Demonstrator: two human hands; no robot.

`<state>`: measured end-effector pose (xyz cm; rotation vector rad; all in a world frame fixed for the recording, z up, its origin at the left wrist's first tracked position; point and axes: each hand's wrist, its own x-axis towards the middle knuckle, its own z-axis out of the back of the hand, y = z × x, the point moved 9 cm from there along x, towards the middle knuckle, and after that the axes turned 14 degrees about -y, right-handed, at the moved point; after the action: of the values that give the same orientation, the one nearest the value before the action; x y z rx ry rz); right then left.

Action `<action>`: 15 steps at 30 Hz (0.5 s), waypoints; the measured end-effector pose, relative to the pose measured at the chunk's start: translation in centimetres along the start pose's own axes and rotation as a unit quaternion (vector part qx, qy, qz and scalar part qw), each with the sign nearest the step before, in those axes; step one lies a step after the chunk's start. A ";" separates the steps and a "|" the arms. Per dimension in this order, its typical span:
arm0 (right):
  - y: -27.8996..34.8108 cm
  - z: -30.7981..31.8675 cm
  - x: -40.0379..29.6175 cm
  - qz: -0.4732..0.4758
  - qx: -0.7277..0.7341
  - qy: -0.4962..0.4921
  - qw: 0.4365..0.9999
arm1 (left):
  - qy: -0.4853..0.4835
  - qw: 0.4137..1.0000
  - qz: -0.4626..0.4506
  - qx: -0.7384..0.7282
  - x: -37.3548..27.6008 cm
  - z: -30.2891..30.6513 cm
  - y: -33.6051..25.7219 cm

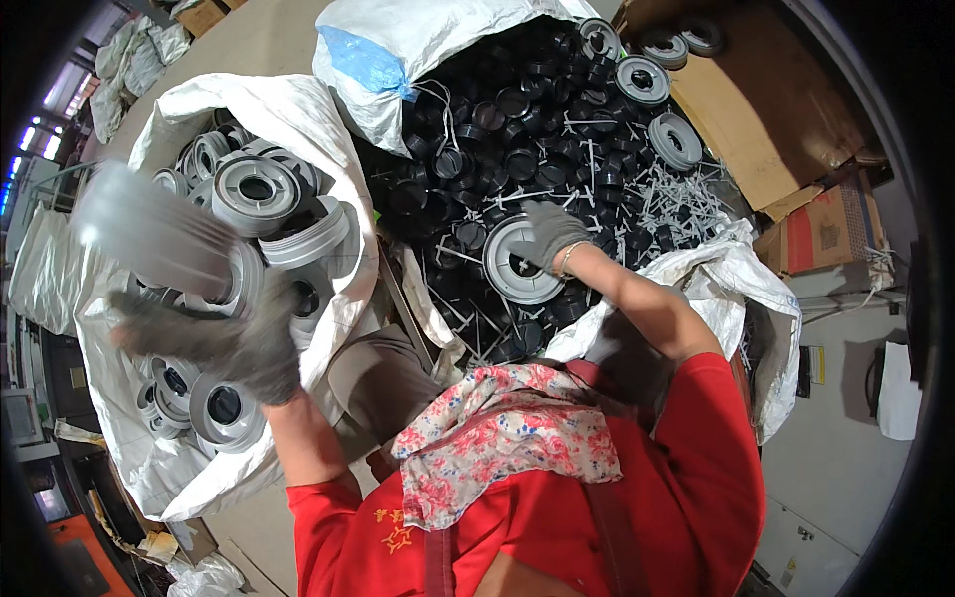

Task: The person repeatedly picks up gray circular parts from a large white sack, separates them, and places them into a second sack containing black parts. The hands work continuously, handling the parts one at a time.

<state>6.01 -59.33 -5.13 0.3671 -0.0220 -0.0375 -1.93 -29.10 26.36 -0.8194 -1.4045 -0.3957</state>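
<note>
My left hand [224, 339], in a grey glove and blurred by motion, is over a white woven sack [343, 142] of grey plastic ringed parts [256, 186]. Its fingers are spread. A blurred, pale ribbed cylindrical part [157, 227] is just beyond the fingers, apparently in the air. My right hand [553, 233], also gloved, rests on the rim of a round grey plastic part [515, 280]; whether it grips the part is unclear. That part lies on a heap of black plastic caps [522, 164], with thin grey plastic pins [477, 321] scattered around it.
More grey pins [690, 201] are heaped at the right. Several grey round parts [643, 80] lie along the pile's upper right edge by a cardboard sheet [731, 134]. A white sack with a blue patch [373, 60] lies at the top. A cardboard box [828, 227] stands right.
</note>
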 end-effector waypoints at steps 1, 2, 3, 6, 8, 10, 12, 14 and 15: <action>-2.4 -0.8 -0.3 -0.054 -0.038 0.048 0.997 | -0.045 0.998 -0.016 -0.046 1.1 0.7 0.0; -4.1 -2.0 -0.6 -0.086 -0.035 0.056 0.994 | 0.020 0.996 -0.038 -0.081 1.0 0.0 -0.9; -5.8 -3.6 -1.2 -0.119 -0.033 0.065 0.990 | 0.095 0.989 0.011 -0.109 -0.6 -1.3 -0.8; -6.2 -4.7 -0.8 -0.140 -0.037 0.118 0.982 | 0.499 0.851 0.120 -0.109 -12.2 -6.9 -1.5; -3.5 -3.8 -0.4 -0.081 -0.024 0.149 0.985 | 0.548 0.831 -0.015 -0.097 -18.2 -7.6 -4.5; 0.3 -3.4 -0.3 0.067 0.048 0.149 0.985 | 0.588 0.801 -0.059 -0.091 -21.6 -8.5 -6.4; 2.6 -2.9 0.3 0.137 0.092 0.165 0.972 | 0.626 0.767 -0.102 -0.093 -25.8 -9.0 -6.1; 3.6 -0.8 1.7 0.101 0.101 0.187 0.972 | 0.651 0.754 -0.005 -0.090 -26.0 -9.8 -4.5; 4.3 -0.8 2.8 0.294 -0.042 0.128 0.946 | 0.669 0.736 0.072 -0.072 -25.9 -10.4 -3.7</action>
<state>8.98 -55.13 -4.27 0.2651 0.1267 0.6000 -1.30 -44.55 2.80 -0.5037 0.0587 -0.7644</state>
